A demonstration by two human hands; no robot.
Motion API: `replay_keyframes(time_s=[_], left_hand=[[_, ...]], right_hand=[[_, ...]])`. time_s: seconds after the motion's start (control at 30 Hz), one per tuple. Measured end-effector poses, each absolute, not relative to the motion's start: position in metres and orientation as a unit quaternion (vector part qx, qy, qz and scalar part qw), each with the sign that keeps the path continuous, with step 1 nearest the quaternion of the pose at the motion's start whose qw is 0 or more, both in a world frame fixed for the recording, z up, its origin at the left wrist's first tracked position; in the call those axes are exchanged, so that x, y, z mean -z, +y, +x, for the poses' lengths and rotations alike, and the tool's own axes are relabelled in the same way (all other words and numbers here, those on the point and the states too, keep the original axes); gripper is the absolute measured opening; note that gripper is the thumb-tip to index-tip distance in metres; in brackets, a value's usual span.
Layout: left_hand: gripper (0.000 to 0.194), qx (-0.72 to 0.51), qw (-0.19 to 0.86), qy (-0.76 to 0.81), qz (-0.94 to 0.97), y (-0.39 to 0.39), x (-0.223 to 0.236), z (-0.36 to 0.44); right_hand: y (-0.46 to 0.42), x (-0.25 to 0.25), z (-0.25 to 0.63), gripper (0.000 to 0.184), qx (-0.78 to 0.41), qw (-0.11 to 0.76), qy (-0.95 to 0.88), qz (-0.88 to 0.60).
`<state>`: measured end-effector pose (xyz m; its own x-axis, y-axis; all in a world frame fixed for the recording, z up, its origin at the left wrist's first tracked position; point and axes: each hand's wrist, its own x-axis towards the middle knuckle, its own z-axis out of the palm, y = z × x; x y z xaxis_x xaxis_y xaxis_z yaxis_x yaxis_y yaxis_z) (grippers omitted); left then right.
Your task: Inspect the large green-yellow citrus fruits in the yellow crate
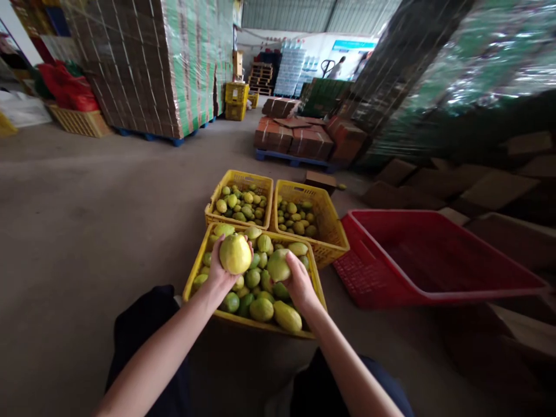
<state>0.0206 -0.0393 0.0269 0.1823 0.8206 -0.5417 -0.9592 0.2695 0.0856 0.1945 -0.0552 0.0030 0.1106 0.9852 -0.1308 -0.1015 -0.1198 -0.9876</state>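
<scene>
My left hand is closed around a large, mostly yellow papaya, cradling it from below and the side. In my right hand is a smaller, greener papaya, gripped at its right side with the thumb on top. Both fruits are held above the near yellow crate, apart from each other. Inside that crate lie many green and yellow-green papayas, partly hidden by my hands and the held fruit.
Behind the near crate stand a left yellow crate and a right yellow crate, both containing smaller fruits. A red basket sits to the right, beside flattened cardboard. Wrapped pallet stacks and boxes on a blue pallet stand farther off.
</scene>
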Motion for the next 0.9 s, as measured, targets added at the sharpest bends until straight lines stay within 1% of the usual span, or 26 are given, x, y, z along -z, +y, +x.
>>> replay_keyframes(time_s=[0.07, 0.17, 0.2, 0.27, 0.37, 0.47, 0.6, 0.7, 0.77, 0.83, 0.9], left_hand=[[0.023, -0.585, 0.761, 0.264, -0.096, -0.042, -0.023, 0.027], [0.021, -0.589, 0.755, 0.288, 0.020, -0.043, -0.017, 0.034], [0.020, -0.588, 0.749, 0.297, 0.068, -0.044, -0.016, 0.035], [0.017, -0.592, 0.728, 0.308, 0.156, -0.045, -0.013, 0.037], [0.016, -0.610, 0.694, 0.308, 0.223, -0.048, -0.011, 0.038], [0.018, -0.615, 0.689, 0.302, 0.236, -0.050, -0.014, 0.034], [0.017, -0.606, 0.692, 0.302, 0.251, -0.052, -0.019, 0.027], [0.018, -0.595, 0.689, 0.297, 0.290, -0.051, -0.018, 0.026], [0.021, -0.581, 0.703, 0.303, 0.276, -0.048, -0.015, 0.026], [0.024, -0.569, 0.726, 0.325, 0.209, -0.044, -0.010, 0.028], [0.022, -0.554, 0.739, 0.368, 0.109, -0.039, -0.004, 0.028]], right_hand=[[-0.062, -0.004, 0.198, 0.049, -0.452, 0.489, -0.511, -0.544], [-0.065, -0.008, 0.203, 0.044, -0.366, 0.431, -0.644, -0.515], [-0.065, -0.009, 0.204, 0.045, -0.346, 0.434, -0.659, -0.508], [-0.065, -0.009, 0.204, 0.045, -0.312, 0.472, -0.658, -0.497], [-0.067, -0.005, 0.199, 0.043, -0.284, 0.517, -0.662, -0.463], [-0.069, 0.000, 0.195, 0.041, -0.269, 0.516, -0.686, -0.437], [-0.072, 0.004, 0.195, 0.046, -0.242, 0.514, -0.711, -0.415], [-0.073, 0.005, 0.195, 0.047, -0.245, 0.521, -0.708, -0.409], [-0.072, 0.004, 0.192, 0.043, -0.267, 0.525, -0.687, -0.426], [-0.071, 0.005, 0.188, 0.038, -0.317, 0.524, -0.638, -0.466], [-0.069, 0.009, 0.183, 0.036, -0.403, 0.510, -0.567, -0.506]])
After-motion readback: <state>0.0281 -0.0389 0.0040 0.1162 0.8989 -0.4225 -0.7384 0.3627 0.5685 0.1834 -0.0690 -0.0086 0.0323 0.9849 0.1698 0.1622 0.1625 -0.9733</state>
